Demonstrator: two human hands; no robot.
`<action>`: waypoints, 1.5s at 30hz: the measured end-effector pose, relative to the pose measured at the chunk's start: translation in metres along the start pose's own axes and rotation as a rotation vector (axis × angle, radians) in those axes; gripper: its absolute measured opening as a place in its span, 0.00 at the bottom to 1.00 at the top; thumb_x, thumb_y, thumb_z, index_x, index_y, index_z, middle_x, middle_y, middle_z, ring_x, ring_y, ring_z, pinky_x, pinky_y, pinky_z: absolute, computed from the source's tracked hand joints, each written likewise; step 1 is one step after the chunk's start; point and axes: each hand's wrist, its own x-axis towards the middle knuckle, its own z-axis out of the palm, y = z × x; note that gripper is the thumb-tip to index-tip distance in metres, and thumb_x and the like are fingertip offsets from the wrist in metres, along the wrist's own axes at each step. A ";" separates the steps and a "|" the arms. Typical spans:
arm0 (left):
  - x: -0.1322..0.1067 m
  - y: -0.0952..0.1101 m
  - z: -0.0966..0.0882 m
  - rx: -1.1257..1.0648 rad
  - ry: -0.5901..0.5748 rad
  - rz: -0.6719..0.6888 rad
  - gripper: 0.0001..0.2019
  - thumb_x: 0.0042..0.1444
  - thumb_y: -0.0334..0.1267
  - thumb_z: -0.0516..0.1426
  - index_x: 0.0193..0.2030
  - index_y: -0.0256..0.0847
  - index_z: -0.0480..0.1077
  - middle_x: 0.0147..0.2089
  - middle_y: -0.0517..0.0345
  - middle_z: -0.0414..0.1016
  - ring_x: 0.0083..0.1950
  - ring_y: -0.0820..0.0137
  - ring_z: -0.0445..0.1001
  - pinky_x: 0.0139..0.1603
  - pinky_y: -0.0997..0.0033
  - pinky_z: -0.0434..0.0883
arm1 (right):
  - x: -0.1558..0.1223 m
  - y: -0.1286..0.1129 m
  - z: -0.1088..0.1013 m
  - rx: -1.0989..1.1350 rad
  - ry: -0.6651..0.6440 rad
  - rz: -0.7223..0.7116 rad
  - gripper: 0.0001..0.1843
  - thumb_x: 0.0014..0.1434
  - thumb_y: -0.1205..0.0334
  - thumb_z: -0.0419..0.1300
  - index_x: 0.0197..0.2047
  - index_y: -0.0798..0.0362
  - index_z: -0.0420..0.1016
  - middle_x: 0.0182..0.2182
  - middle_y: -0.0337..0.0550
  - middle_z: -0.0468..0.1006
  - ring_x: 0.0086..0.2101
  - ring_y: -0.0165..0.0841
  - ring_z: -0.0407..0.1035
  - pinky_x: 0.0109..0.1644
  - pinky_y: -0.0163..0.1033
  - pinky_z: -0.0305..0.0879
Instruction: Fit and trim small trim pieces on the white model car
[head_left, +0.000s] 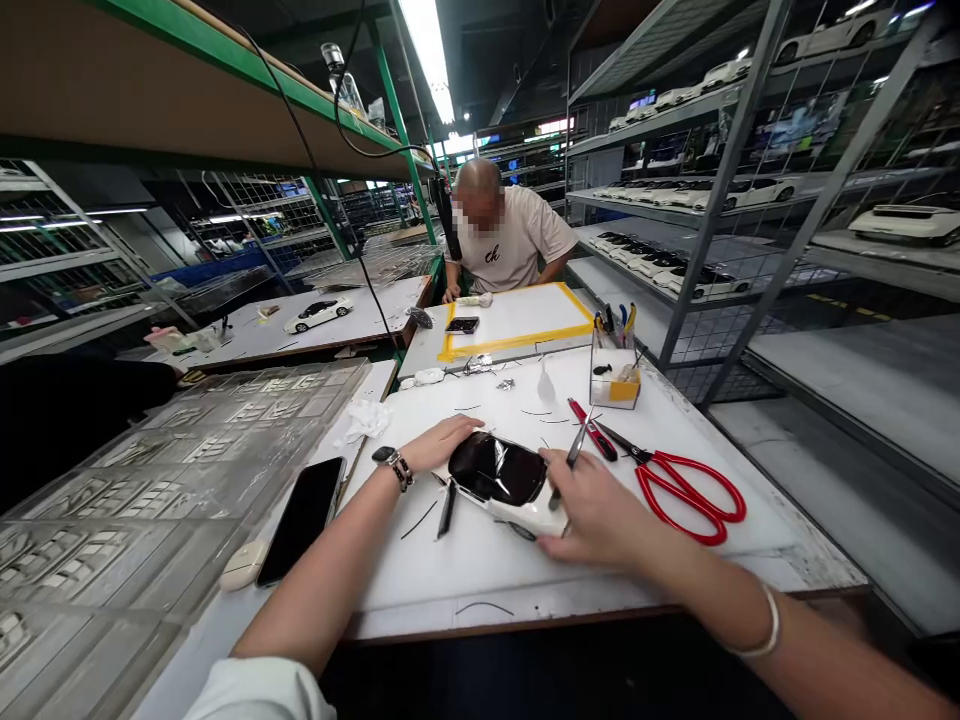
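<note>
On near part of table (420,602), white model car (536,515) lay between both hands. Right hand (598,508): fingers pinched tweezers (579,440) at car's right end. Left hand (441,443): fingers at its far left edge, grip unclear. Dark canopy (491,468) already sat on body; remaining work could not be told. Farther right lay red-handled scissors (686,492). Far side: co-worker (517,225) leaned over yellow-taped board (525,315).

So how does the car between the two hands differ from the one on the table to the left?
The near car is touched by the left hand and right hand; the far car stands with no hand on it on the left table. The near car shows mostly its glossy dark top, the far car its side and wheels. Both are white and black model cars.
</note>
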 end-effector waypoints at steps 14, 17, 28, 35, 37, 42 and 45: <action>-0.039 0.011 0.002 0.173 -0.117 -0.034 0.54 0.33 0.60 0.64 0.67 0.46 0.49 0.59 0.48 0.64 0.54 0.52 0.69 0.49 0.61 0.69 | -0.075 0.032 -0.024 0.631 0.507 0.238 0.18 0.67 0.64 0.44 0.56 0.52 0.67 0.19 0.36 0.70 0.18 0.28 0.63 0.19 0.32 0.60; -0.040 0.019 0.007 0.290 -0.115 -0.047 0.56 0.35 0.56 0.64 0.69 0.44 0.42 0.58 0.47 0.64 0.52 0.52 0.70 0.42 0.63 0.70 | -0.079 0.018 -0.010 0.581 0.454 0.310 0.18 0.66 0.61 0.46 0.54 0.51 0.70 0.15 0.34 0.65 0.15 0.27 0.60 0.18 0.32 0.57; -0.046 0.063 0.032 0.528 -0.018 -0.307 0.52 0.40 0.66 0.55 0.65 0.31 0.48 0.47 0.43 0.71 0.38 0.54 0.75 0.33 0.60 0.70 | -0.061 0.011 0.009 0.495 0.654 0.592 0.16 0.62 0.54 0.53 0.33 0.52 0.78 0.29 0.42 0.78 0.26 0.30 0.72 0.29 0.34 0.68; -0.048 0.076 0.033 0.534 -0.003 -0.265 0.53 0.40 0.75 0.48 0.63 0.33 0.50 0.41 0.47 0.73 0.34 0.53 0.76 0.29 0.62 0.68 | -0.031 0.010 0.011 1.164 0.863 0.896 0.14 0.52 0.51 0.65 0.32 0.55 0.74 0.22 0.41 0.74 0.23 0.31 0.68 0.24 0.35 0.65; -0.048 0.074 0.030 0.531 -0.009 -0.253 0.52 0.40 0.75 0.49 0.62 0.34 0.51 0.41 0.48 0.73 0.34 0.53 0.76 0.29 0.61 0.68 | -0.022 0.010 0.011 1.127 0.830 0.903 0.15 0.48 0.53 0.69 0.32 0.54 0.72 0.22 0.40 0.74 0.22 0.30 0.67 0.24 0.34 0.64; -0.049 0.075 0.032 0.542 0.018 -0.264 0.48 0.41 0.73 0.51 0.58 0.34 0.55 0.39 0.49 0.73 0.33 0.54 0.76 0.28 0.62 0.68 | -0.006 -0.001 0.008 0.799 0.756 0.932 0.16 0.46 0.54 0.69 0.27 0.53 0.67 0.21 0.37 0.71 0.23 0.28 0.65 0.25 0.33 0.61; -0.050 0.078 0.038 0.538 0.033 -0.278 0.45 0.41 0.74 0.50 0.52 0.35 0.58 0.38 0.50 0.72 0.32 0.55 0.76 0.27 0.62 0.68 | 0.002 -0.010 0.008 0.686 0.715 0.873 0.14 0.48 0.57 0.66 0.24 0.53 0.64 0.18 0.33 0.66 0.20 0.26 0.60 0.22 0.32 0.56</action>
